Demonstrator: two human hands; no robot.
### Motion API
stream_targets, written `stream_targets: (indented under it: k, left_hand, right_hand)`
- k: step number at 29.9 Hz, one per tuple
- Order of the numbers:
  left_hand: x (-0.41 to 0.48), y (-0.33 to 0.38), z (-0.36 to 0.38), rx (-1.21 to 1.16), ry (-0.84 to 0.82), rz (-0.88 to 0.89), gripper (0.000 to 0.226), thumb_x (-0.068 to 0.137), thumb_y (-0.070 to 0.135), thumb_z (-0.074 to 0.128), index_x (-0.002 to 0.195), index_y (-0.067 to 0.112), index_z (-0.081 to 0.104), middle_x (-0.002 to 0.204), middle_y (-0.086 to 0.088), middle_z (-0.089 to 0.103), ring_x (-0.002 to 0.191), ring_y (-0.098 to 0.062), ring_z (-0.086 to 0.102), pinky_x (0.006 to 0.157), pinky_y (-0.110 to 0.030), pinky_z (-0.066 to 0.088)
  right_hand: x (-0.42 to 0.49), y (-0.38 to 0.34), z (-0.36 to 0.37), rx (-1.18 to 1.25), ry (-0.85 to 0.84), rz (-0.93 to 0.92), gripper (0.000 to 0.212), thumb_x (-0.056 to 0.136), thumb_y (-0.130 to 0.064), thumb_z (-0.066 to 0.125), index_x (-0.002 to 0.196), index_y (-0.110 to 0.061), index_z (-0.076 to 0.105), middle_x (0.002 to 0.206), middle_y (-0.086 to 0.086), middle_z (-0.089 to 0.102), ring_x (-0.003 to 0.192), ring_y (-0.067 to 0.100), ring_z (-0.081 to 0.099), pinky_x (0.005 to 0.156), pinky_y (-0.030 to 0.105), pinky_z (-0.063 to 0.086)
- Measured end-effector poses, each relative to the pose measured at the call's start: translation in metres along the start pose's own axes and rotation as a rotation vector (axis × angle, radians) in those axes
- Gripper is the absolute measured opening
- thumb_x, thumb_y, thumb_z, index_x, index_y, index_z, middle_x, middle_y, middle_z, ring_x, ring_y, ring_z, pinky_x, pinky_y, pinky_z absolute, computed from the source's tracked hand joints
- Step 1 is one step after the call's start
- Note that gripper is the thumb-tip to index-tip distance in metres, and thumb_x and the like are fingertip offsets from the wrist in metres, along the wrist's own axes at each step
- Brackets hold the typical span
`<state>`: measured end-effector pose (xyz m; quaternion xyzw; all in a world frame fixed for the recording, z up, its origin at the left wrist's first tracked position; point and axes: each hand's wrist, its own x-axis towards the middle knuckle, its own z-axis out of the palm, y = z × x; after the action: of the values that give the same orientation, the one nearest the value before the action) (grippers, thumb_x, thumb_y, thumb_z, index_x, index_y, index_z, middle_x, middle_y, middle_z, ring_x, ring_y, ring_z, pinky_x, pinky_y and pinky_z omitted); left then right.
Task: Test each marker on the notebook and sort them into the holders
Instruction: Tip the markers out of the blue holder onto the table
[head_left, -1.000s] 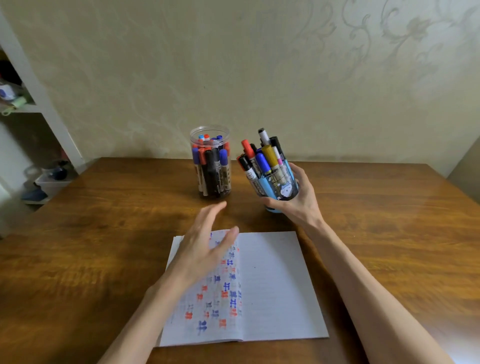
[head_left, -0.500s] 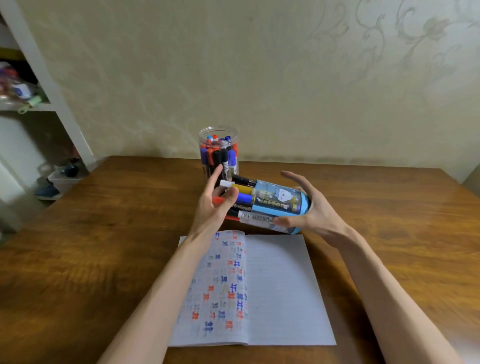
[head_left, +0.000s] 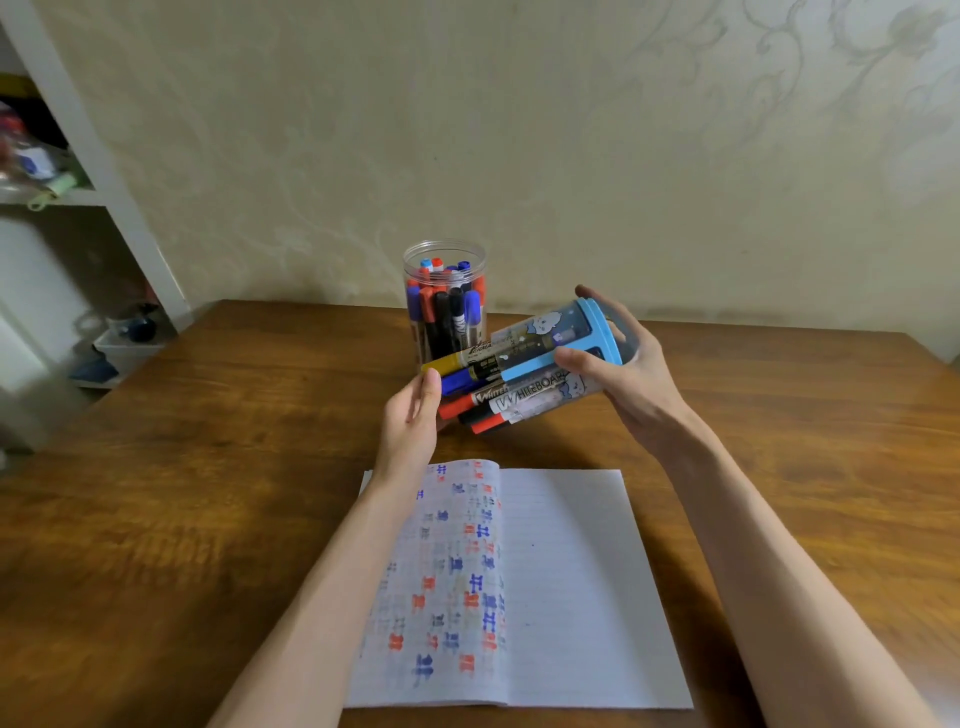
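My right hand (head_left: 621, 374) grips the blue holder (head_left: 566, 345) near its base and holds it tipped on its side above the table, mouth pointing left. Several markers (head_left: 478, 395) slide out of its mouth: yellow, blue, red and black caps. My left hand (head_left: 413, 415) is held flat with straight fingers against the marker caps. Behind them a clear round holder (head_left: 444, 299) stands upright, full of red, blue and black markers. The open notebook (head_left: 566, 587) lies in front of me, its left page covered with red, blue and black test marks, the right page blank.
The wooden table (head_left: 156, 519) stretches to both sides. A white shelf unit (head_left: 88, 171) with small items stands at the far left, and a patterned wall runs behind the table.
The blue holder went from upright to lying sideways, its base now raised higher. Markers have slid further out. My left hand moved from above the notebook up to the marker caps.
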<state>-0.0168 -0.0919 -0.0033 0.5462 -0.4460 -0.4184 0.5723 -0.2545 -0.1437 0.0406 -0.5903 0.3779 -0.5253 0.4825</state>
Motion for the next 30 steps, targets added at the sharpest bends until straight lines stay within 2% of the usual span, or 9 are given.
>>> stream_targets:
  k: [3,7,12,16,19,22,24,26,30]
  left_hand:
    - [0.003,0.0,-0.002,0.035,0.025,0.017,0.033,0.104,0.051,0.049,0.123,0.031,0.068,0.108,0.017,0.076,0.105,-0.001,0.071,0.094,-0.031,0.057]
    - [0.006,-0.002,0.001,-0.048,-0.067,0.016,0.031,0.108,0.043,0.046,0.132,0.034,0.061,0.121,0.01,0.073,0.109,-0.009,0.071,0.088,-0.034,0.061]
    - [0.005,-0.007,0.01,0.037,-0.113,0.11,0.029,0.109,0.036,0.046,0.125,0.022,0.066,0.122,0.004,0.072,0.113,-0.01,0.069,0.079,-0.022,0.059]
    - [0.008,-0.016,0.008,0.142,-0.142,0.166,0.027,0.106,0.038,0.052,0.128,0.028,0.064,0.129,0.004,0.067,0.118,-0.01,0.066,0.083,-0.027,0.061]
    - [0.012,-0.025,0.006,0.269,-0.187,0.185,0.041,0.098,0.058,0.058,0.135,0.041,0.058,0.139,0.007,0.059,0.126,-0.011,0.059,0.09,-0.038,0.061]
    - [0.014,-0.034,0.005,0.594,-0.194,0.304,0.066,0.089,0.075,0.057,0.146,0.045,0.045,0.149,0.016,0.049,0.139,-0.008,0.041,0.109,-0.04,0.043]
    - [0.014,-0.035,0.006,0.724,-0.183,0.365,0.07,0.091,0.073,0.054,0.153,0.043,0.039,0.153,0.016,0.045,0.142,-0.008,0.037,0.112,-0.039,0.036]
    - [0.013,-0.034,0.006,0.736,-0.165,0.388,0.063,0.097,0.062,0.052,0.154,0.041,0.038,0.153,0.014,0.047,0.141,-0.008,0.039,0.114,-0.042,0.038]
    - [0.016,-0.036,0.002,0.76,-0.082,0.419,0.046,0.102,0.042,0.057,0.148,0.035,0.052,0.139,0.008,0.058,0.13,-0.01,0.048,0.109,-0.047,0.045]
  right_hand:
    - [-0.001,0.007,-0.001,0.045,0.001,0.013,0.081,0.073,-0.032,0.095,0.145,-0.038,0.058,0.128,0.004,0.071,0.123,0.031,0.069,0.1,0.057,0.058]
    - [-0.005,0.016,-0.009,0.089,0.044,0.047,0.076,0.079,-0.023,0.091,0.147,-0.033,0.057,0.133,0.013,0.068,0.119,0.035,0.071,0.102,0.062,0.055]
    - [-0.01,0.013,-0.023,0.06,0.074,0.052,0.078,0.077,-0.025,0.093,0.146,-0.034,0.058,0.131,0.011,0.07,0.118,0.034,0.071,0.101,0.061,0.056]
    - [-0.011,0.006,-0.031,0.053,0.112,0.043,0.085,0.07,-0.033,0.096,0.147,-0.037,0.059,0.136,0.007,0.068,0.119,0.03,0.071,0.1,0.055,0.058]
    - [-0.01,0.002,-0.033,0.009,0.151,0.02,0.082,0.069,-0.041,0.096,0.144,-0.04,0.062,0.138,0.002,0.067,0.12,0.024,0.071,0.098,0.049,0.061]
    - [-0.01,-0.004,-0.032,-0.062,0.161,-0.015,0.077,0.073,-0.04,0.094,0.143,-0.042,0.062,0.132,-0.005,0.069,0.114,0.013,0.071,0.092,0.04,0.063]
    - [-0.01,-0.008,-0.03,-0.086,0.16,-0.034,0.078,0.073,-0.038,0.09,0.145,-0.039,0.061,0.124,-0.012,0.072,0.11,0.007,0.071,0.089,0.036,0.064]
    - [-0.009,-0.012,-0.029,-0.104,0.164,-0.057,0.078,0.074,-0.037,0.09,0.146,-0.037,0.061,0.118,-0.018,0.074,0.11,0.005,0.072,0.087,0.034,0.063]
    - [-0.008,-0.018,-0.038,-0.1,0.215,-0.095,0.078,0.075,-0.039,0.094,0.146,-0.037,0.061,0.129,-0.009,0.069,0.112,0.007,0.071,0.086,0.032,0.062]
